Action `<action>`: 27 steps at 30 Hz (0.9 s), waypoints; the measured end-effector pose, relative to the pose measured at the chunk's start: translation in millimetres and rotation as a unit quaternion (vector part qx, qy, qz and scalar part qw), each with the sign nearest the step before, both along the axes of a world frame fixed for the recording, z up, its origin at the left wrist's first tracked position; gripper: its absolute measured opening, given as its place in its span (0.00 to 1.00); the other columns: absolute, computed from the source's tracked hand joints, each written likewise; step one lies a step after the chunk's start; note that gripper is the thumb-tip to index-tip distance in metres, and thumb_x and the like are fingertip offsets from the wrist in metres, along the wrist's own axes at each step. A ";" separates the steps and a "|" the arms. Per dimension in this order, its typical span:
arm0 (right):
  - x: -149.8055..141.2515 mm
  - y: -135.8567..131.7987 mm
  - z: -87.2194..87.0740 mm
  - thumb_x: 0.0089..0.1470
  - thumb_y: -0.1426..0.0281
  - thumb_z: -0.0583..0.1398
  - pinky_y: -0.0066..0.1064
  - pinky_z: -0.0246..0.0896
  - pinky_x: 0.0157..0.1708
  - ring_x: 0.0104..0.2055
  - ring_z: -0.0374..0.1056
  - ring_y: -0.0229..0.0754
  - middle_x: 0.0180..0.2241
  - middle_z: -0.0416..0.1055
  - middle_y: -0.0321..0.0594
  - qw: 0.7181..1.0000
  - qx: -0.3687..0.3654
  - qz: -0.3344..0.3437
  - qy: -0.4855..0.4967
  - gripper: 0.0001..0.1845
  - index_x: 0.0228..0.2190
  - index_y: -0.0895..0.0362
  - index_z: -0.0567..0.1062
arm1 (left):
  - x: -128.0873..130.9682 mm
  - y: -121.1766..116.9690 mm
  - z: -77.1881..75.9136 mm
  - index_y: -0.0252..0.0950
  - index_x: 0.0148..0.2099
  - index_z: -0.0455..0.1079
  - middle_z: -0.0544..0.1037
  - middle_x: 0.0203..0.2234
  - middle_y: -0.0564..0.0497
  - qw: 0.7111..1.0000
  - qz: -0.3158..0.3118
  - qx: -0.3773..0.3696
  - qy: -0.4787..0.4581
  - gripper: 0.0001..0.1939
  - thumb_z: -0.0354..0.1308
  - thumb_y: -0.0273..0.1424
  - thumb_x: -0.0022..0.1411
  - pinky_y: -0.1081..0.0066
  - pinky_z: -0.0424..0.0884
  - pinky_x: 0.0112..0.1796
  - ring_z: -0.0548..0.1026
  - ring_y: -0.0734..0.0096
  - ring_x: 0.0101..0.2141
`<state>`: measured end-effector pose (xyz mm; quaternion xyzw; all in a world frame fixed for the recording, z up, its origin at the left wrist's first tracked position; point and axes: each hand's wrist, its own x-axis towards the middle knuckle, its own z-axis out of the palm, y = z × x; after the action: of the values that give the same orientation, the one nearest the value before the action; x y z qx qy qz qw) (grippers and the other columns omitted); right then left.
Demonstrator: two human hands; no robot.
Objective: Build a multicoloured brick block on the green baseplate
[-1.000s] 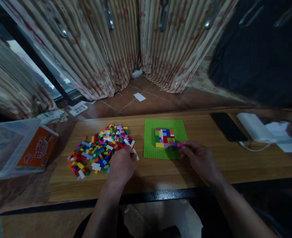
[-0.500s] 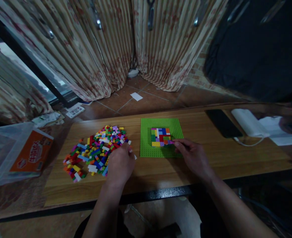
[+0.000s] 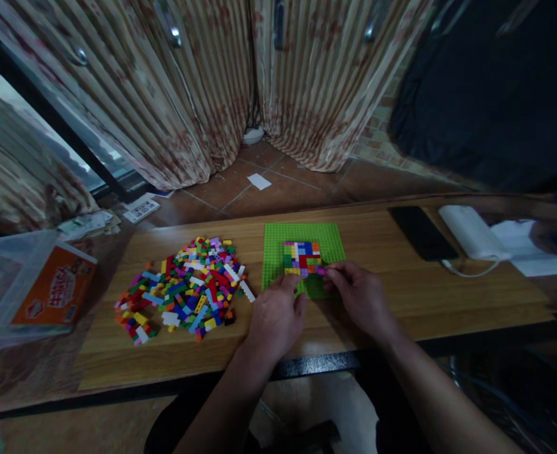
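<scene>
Head view: a patchwork block (image 3: 303, 260) stands on the green baseplate (image 3: 273, 243), right grip (image 3: 362, 296) pinching a seemingly unseated magenta brick (image 3: 321, 271), left grip (image 3: 276, 316) unclear, loose bricks (image 3: 178, 288) towards the desk's (image 3: 401, 293) left edge.

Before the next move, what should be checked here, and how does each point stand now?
1. Magenta brick in the right hand's grip: ok.
2. Magenta brick fully seated: cannot tell; too small and partly hidden.
3. Left hand's fingers at the brick build's near-left corner: ok.
4. Build's near edge in full view: not ok; fingers cover part.
5. Loose brick pile clear of the green baseplate: ok, left of it.
</scene>
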<state>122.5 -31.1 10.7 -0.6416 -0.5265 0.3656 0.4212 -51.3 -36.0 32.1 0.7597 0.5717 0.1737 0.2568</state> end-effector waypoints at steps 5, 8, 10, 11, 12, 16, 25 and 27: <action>-3.5 0.0 2.4 0.59 0.60 0.55 0.32 0.63 0.30 0.27 0.70 0.41 0.25 0.74 0.37 0.994 0.027 0.022 -0.100 0.13 0.33 0.55 0.74 | 3.3 -1.1 -1.5 0.37 0.55 0.64 0.76 0.44 0.46 1.000 -0.007 -0.005 0.003 0.17 0.53 0.29 0.64 0.66 0.71 0.40 0.76 0.65 0.36; -4.5 -0.3 -0.1 0.60 0.60 0.54 0.32 0.62 0.30 0.28 0.71 0.42 0.28 0.75 0.39 0.986 0.053 0.029 -0.154 0.13 0.34 0.54 0.74 | 3.6 -1.7 -1.4 0.36 0.56 0.64 0.75 0.45 0.46 1.000 -0.015 -0.013 0.007 0.18 0.53 0.29 0.63 0.65 0.71 0.42 0.76 0.63 0.39; -5.3 -0.4 -2.8 0.61 0.61 0.53 0.33 0.61 0.31 0.30 0.72 0.43 0.30 0.76 0.40 0.980 0.070 0.030 -0.181 0.13 0.35 0.54 0.74 | 3.9 -1.9 -1.5 0.36 0.56 0.64 0.75 0.45 0.45 1.000 -0.022 -0.017 0.007 0.18 0.53 0.29 0.64 0.64 0.71 0.42 0.76 0.62 0.40; -5.9 -0.3 -4.1 0.61 0.61 0.53 0.33 0.62 0.32 0.31 0.72 0.44 0.31 0.77 0.40 0.978 0.078 0.031 -0.193 0.14 0.35 0.54 0.74 | 4.1 -2.0 -1.6 0.36 0.56 0.64 0.75 0.45 0.45 1.000 -0.025 -0.017 0.006 0.18 0.53 0.29 0.64 0.64 0.71 0.43 0.76 0.62 0.41; -6.7 -0.1 -5.5 0.61 0.61 0.52 0.33 0.62 0.32 0.31 0.72 0.44 0.32 0.77 0.40 0.975 0.085 0.032 -0.203 0.14 0.35 0.54 0.74 | 4.4 -1.9 -1.7 0.36 0.56 0.64 0.75 0.46 0.45 0.999 -0.026 -0.017 0.004 0.18 0.53 0.29 0.64 0.64 0.71 0.43 0.76 0.62 0.41; -10.4 1.8 -10.7 0.62 0.61 0.51 0.33 0.62 0.33 0.32 0.73 0.45 0.33 0.77 0.41 0.970 0.091 0.042 -0.222 0.14 0.37 0.53 0.74 | 5.8 -1.5 -1.5 0.36 0.56 0.63 0.75 0.47 0.45 0.999 -0.026 -0.023 0.004 0.18 0.52 0.28 0.64 0.64 0.71 0.44 0.76 0.62 0.42; -9.9 2.6 -13.9 0.62 0.62 0.52 0.33 0.62 0.33 0.32 0.73 0.45 0.33 0.78 0.41 0.969 0.085 0.046 -0.226 0.13 0.37 0.54 0.74 | 5.6 -2.3 -2.9 0.37 0.56 0.63 0.75 0.47 0.45 0.999 -0.023 -0.022 0.005 0.18 0.53 0.29 0.64 0.63 0.72 0.43 0.76 0.62 0.40; -8.7 3.2 -14.1 0.62 0.62 0.52 0.33 0.62 0.33 0.33 0.73 0.45 0.34 0.78 0.41 0.968 0.090 0.050 -0.227 0.14 0.36 0.54 0.74 | 5.0 -2.8 -2.5 0.37 0.56 0.63 0.74 0.48 0.45 0.999 -0.021 -0.027 0.003 0.18 0.52 0.29 0.64 0.65 0.72 0.42 0.76 0.63 0.41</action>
<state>113.9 -27.9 -3.3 -0.6400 -0.6708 0.1821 0.3275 -46.4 -38.8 29.6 0.7650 0.5608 0.1502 0.2788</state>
